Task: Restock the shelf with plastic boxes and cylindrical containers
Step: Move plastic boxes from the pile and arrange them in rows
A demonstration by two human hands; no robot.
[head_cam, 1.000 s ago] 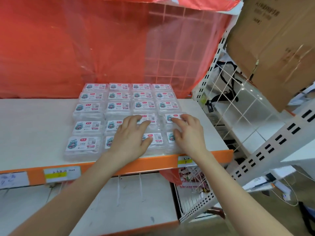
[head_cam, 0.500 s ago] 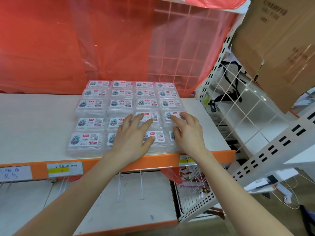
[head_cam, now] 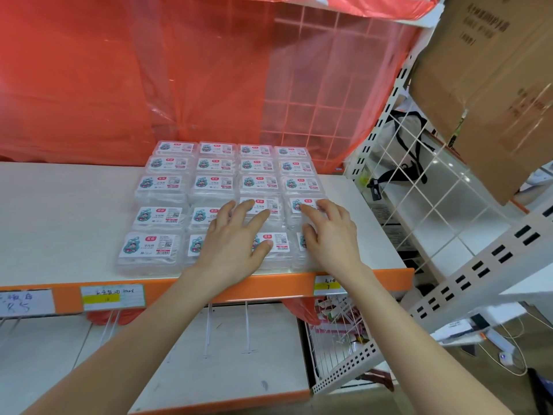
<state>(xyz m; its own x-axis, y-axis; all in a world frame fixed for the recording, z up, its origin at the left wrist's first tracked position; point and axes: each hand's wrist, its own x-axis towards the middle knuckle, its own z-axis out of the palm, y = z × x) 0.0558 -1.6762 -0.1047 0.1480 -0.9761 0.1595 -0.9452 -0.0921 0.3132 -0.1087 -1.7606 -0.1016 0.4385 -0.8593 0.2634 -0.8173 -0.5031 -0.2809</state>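
Plastic boxes (head_cam: pixel 221 182): clear, flat, each with a printed label on top; laid in a block four across and five deep on the shelf, sides touching.
Block position: right half of the shelf (head_cam: pixel 59 211), near row just behind the orange front edge (head_cam: pixel 269 287), far row close to the red plastic sheet (head_cam: pixel 119 70).
Left hand (head_cam: pixel 233 244): released, palm down, fingers straight and slightly spread; rests flat on the tops of the two near rows, over the second and third columns from the left. It grasps nothing.
Right hand (head_cam: pixel 332 235): released, palm down, fingers spread and lightly bent; fingertips touch the tops of the rightmost column in the two near rows. It grasps nothing.
Hand spacing: side by side, near each other, not touching.
Price tag (head_cam: pixel 113 296): clipped to the orange front edge, left of the hands.
Wire grid panel (head_cam: pixel 434 190): white, tilted, right of the shelf.
Cardboard box (head_cam: pixel 493 85): upper right, above the wire grid panel.
Lower shelf (head_cam: pixel 239 354): white, beneath the forearms.
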